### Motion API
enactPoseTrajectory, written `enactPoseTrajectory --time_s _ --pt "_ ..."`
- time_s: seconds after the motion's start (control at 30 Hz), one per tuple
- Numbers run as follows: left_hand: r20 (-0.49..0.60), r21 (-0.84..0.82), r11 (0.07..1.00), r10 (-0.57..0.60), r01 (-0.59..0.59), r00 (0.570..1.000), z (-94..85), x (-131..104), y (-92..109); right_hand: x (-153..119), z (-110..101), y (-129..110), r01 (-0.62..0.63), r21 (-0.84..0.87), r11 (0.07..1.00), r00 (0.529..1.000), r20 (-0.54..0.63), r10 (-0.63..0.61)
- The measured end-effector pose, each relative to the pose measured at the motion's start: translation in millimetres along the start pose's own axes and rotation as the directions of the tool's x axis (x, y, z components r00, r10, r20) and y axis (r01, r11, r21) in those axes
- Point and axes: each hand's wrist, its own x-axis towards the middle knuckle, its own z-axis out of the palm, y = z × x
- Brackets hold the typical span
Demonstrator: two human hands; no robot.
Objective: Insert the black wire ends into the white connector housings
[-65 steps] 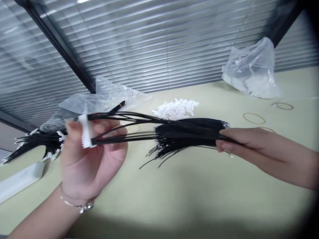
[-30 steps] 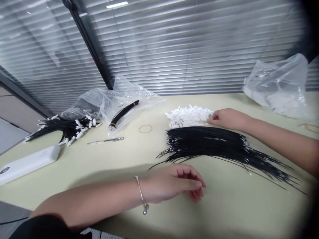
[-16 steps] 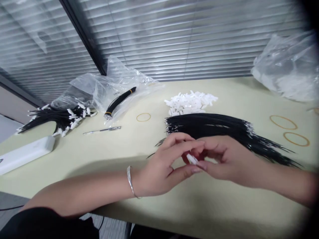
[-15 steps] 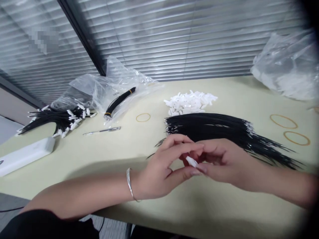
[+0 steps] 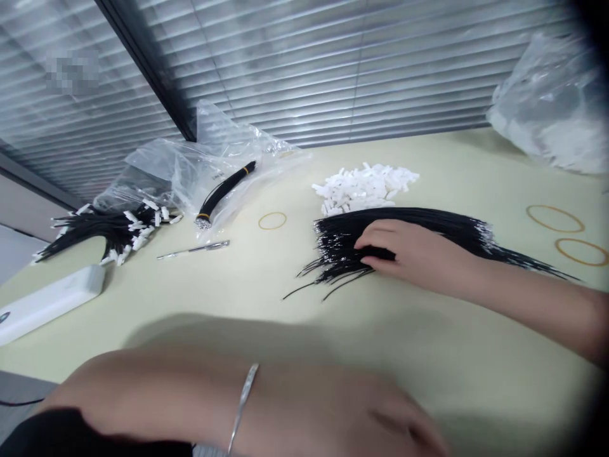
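Note:
A spread bundle of black wires (image 5: 428, 219) with silvery metal ends lies in front of me. My right hand (image 5: 404, 254) rests on its near side, thumb and forefinger curled round some of the wires and their tips close together. How many wires are between the fingers, I cannot make out. My left hand (image 5: 380, 412), below a silver bangle, is low at the table's front edge. It is smeared by motion and its fingers are mostly hidden. Just behind the wires sits a heap of small white plastic pieces (image 5: 366, 187).
On the left lie black wires with white ends (image 5: 102, 228), a white oblong case (image 5: 52, 301) and a pen (image 5: 193, 249). A banded wire bundle (image 5: 226, 193) lies on a clear plastic bag (image 5: 162, 165). Rubber bands (image 5: 581, 252) and another bag (image 5: 552, 108) are on the right.
My hands were together around a small white piece. They have parted: the left dropped toward the front edge, the right went up onto the black wires. The white piece is out of sight.

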Motion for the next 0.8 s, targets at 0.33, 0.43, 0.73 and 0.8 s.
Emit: enactPoseTrajectory --time_s 0.33,0.43,0.73,0.8 --pt "-0.305 -0.402 0.889 -0.357 0.220 0.883 -6.2 19.1 -24.7 5.0 -19.1 5.0 0.060 -0.181 0.982 0.990 0.134 -0.036" --pt "-0.296 -0.430 0.885 -0.326 0.179 0.898 -8.8 20.5 -27.7 27.2 -31.9 6.8 -0.026 -0.272 0.962 0.993 0.107 0.057" --pt "-0.264 -0.344 0.932 -0.210 0.112 0.941 -12.7 18.7 -30.8 92.7 -15.2 10.5 0.030 -0.281 0.959 0.968 0.248 0.043" --pt "-0.251 -0.342 0.934 -0.193 0.100 0.948 -12.6 18.8 -32.1 92.9 -8.6 8.8 0.065 -0.268 0.961 0.961 0.275 0.012"
